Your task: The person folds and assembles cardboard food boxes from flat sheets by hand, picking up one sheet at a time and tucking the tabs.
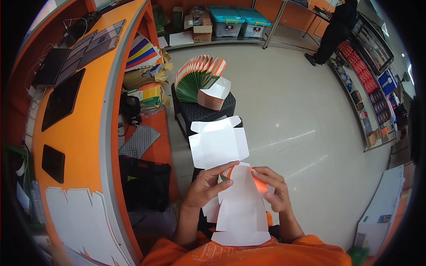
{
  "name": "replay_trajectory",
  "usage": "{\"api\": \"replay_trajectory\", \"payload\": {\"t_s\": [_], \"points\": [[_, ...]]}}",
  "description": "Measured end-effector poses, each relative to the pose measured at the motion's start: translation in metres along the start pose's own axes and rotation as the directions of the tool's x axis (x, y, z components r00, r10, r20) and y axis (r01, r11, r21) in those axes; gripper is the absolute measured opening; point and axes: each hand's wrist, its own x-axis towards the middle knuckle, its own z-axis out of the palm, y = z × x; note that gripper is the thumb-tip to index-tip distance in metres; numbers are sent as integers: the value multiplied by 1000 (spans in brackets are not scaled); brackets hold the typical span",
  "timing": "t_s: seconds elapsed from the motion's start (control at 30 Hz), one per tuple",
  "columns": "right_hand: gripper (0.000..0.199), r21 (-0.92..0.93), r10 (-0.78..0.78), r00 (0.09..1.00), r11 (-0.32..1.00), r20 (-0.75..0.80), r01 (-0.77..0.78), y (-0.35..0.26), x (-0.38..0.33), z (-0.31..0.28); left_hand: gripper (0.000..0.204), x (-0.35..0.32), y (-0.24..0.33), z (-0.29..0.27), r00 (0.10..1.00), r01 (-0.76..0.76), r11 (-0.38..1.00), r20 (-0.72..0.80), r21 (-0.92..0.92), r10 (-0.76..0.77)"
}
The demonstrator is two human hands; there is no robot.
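My left hand (207, 186) pinches the left edge of a white cardboard box blank (240, 201), thumb and fingers on a side flap with orange and green printing. My right hand (274, 188) grips the opposite edge, where an orange flap (258, 181) is turned up; its lower fingers are slightly blurred. The blank's near end reaches down against my orange shirt. Just beyond my fingers lies a white unfolded cardboard panel (217, 146) with side flaps; whether it joins the held blank I cannot tell. Farther off, fanned green-and-orange box blanks (199, 82) rest on a black stool (202, 114).
An orange counter (95, 128) on the left carries dark tablets and white cut sheets (84, 221). Below it are a black bag (144, 181) and packages. Teal-lidded bins (226, 21) stand on a far shelf. A person in black (337, 31) stands by right-hand display shelves (359, 71).
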Motion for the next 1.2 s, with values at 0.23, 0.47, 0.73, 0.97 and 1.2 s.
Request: {"api": "replay_trajectory", "payload": {"t_s": [0.23, 0.47, 0.73, 0.97, 1.2], "points": [[32, 184, 199, 973, 958, 117, -218, -7, -4, -11, 36, 3, -7, -13, 973, -129, 958, 217, 255, 74], [30, -23, 312, 938, 950, 152, -312, -11, -3, -18, 29, 2, -7, -6, 940, -228, 937, 310, 265, 141], [32, 44, 223, 958, 971, 180, -235, 1, -9, -17, 21, -3, -5, 5, 974, -149, 893, 220, 424, 58], [23, 90, 346, 926, 928, 150, -362, 2, -11, -11, 20, -2, -8, -1, 970, -184, 877, 226, 443, 89], [28, 21, 492, 860, 866, 133, -499, 1, -12, -9, 27, -4, -4, 3, 987, -37, 895, 158, 444, -38]]}}
